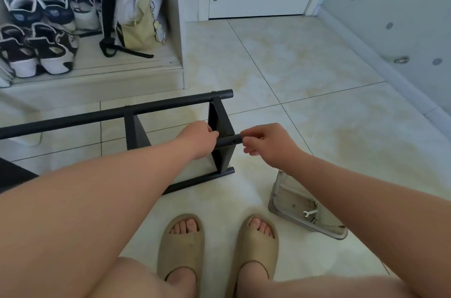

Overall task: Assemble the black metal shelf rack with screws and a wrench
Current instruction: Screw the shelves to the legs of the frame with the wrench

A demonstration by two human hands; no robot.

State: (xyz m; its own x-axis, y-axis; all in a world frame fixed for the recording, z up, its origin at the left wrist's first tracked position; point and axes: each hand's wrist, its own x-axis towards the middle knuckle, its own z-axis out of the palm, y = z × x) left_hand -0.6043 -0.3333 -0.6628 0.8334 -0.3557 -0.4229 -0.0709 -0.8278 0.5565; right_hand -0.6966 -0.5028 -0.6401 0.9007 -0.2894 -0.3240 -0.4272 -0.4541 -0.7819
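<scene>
A person in tan slippers (pixel 180 246) is bending over a tiled floor (pixel 292 78), with a clear tray (pixel 274 196) lying just right of the feet and holding a small wrench (pixel 310 212) and screws (pixel 314 219). Further out, the left hand (pixel 199 139) is gripping the black rack's (pixel 117 114) middle tube (pixel 229 142). The right hand (pixel 266 142) is pinching that tube's end, possibly with something small between the fingers. The rack is lying on its side on the floor. Beyond it, shoes (pixel 39 29) and a backpack (pixel 136 4) are sitting in a cupboard.

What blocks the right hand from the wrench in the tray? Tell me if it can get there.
Probably yes. The wrench lies uncovered in the open tray, close by on that side. The right hand must first release the black tube its fingers pinch.
</scene>
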